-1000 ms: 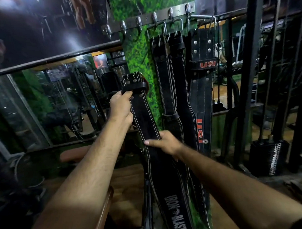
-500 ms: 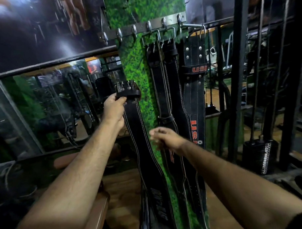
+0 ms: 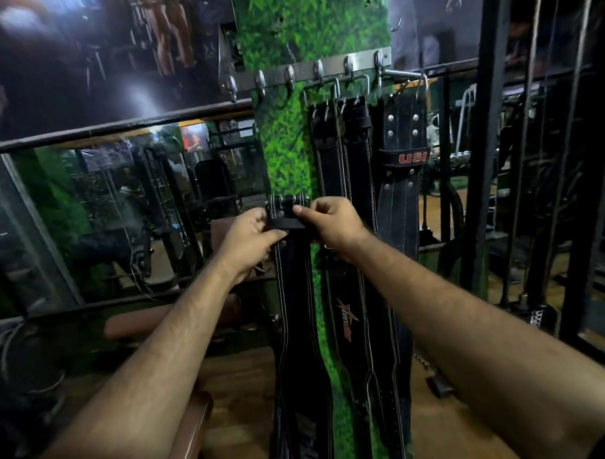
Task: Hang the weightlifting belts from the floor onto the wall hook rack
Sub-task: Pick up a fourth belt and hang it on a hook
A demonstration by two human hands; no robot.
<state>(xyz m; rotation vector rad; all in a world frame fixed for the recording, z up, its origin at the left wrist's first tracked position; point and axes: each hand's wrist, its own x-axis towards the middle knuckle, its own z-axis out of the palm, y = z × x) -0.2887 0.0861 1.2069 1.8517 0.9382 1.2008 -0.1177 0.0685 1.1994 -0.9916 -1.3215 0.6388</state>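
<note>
I hold a black weightlifting belt [image 3: 298, 318] upright in front of the green wall panel, its buckle end at the top. My left hand [image 3: 247, 239] grips it just below the buckle from the left. My right hand [image 3: 332, 221] pinches the same buckle end from the right. The belt hangs down between my forearms towards the floor. Above, a metal hook rack [image 3: 310, 73] crosses the panel; its left hooks are bare. Three black belts [image 3: 398, 184] hang from its right hooks, one marked USI.
A mirror [image 3: 123, 216] with a dark rail fills the left wall. Black steel machine uprights [image 3: 486, 139] and cables stand at the right. A brown padded bench [image 3: 191, 428] sits low at the left, on a wooden floor.
My right hand rose from the belt's middle to the buckle end and took hold of it. The buckle end sits lower relative to the rack than before. The view moved closer and left.
</note>
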